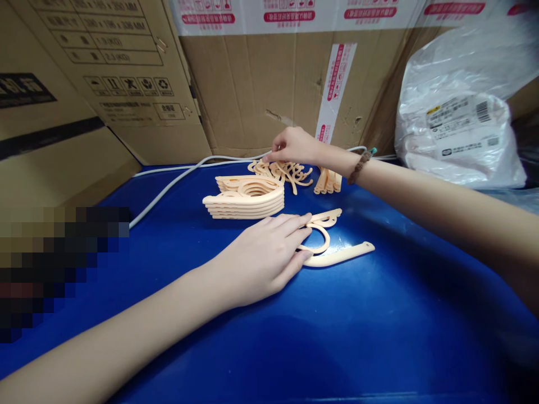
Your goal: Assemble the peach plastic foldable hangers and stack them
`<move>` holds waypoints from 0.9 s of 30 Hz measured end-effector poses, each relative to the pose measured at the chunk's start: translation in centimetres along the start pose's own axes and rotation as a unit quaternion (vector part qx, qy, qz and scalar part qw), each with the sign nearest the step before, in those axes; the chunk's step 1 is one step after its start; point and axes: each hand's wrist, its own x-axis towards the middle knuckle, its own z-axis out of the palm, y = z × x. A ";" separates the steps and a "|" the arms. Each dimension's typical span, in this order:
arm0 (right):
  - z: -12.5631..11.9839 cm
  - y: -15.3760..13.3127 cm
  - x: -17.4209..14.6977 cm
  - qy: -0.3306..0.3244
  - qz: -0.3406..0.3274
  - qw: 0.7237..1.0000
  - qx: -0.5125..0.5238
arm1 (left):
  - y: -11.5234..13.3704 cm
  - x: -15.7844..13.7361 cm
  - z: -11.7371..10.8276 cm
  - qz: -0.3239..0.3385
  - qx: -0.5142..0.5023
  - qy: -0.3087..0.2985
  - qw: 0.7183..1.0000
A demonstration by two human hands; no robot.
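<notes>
left hand (263, 258): lies flat, palm down, in the middle of the frame; fingers stretched out and pressing on a pale peach plastic folding hanger piece (332, 247), not closed round it.
hanger piece: flat on the blue table top (379, 336), centre of frame; its left part is hidden under the fingertips, a long arm points right.
right hand (295, 147): upper middle of frame, fingertips pinched together over a loose heap of peach plastic hooks (286, 171); whether a hook is pinched cannot be told, the fingertips hide it.
wrist: a brown braided bracelet (359, 166).
stack: a neat pile of peach hanger bodies (246, 197) just left of the heap.
small bundle: more peach pieces (328, 180) right of the heap, partly behind the wrist.
behind: white cable (168, 188), brown cardboard boxes (252, 78), crumpled white plastic bag (458, 112) upper right, cut off by the edge.
left edge: a blurred-out patch, unreadable.
</notes>
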 end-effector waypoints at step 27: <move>0.0 0.6 -0.1 -0.151 0.010 0.987 -0.062 | 0.0 -0.1 0.1 0.012 0.027 0.006 1.000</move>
